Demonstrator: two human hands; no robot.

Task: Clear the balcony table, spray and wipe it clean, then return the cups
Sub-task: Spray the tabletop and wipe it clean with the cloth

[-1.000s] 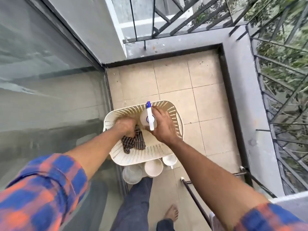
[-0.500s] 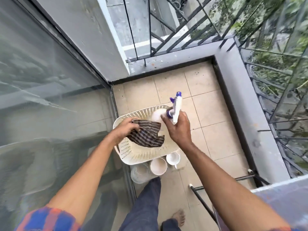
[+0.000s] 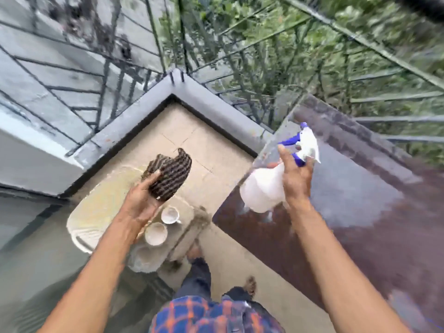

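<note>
Raised from basket: cloth, gripped by left hand; spray bottle, gripped by right hand, over table, 3 o'clock. Likely step: spraying; trigger squeeze next.

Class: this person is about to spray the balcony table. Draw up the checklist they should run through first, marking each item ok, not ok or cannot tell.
1. Spray bottle gripped in the right hand: ok.
2. Nozzle aimed at the table: cannot tell, blurred.
3. Finger on the trigger: cannot tell.
4. Cloth ready in the left hand: ok.
5. Cups off the table: ok, they stand low down beside the basket.
</note>
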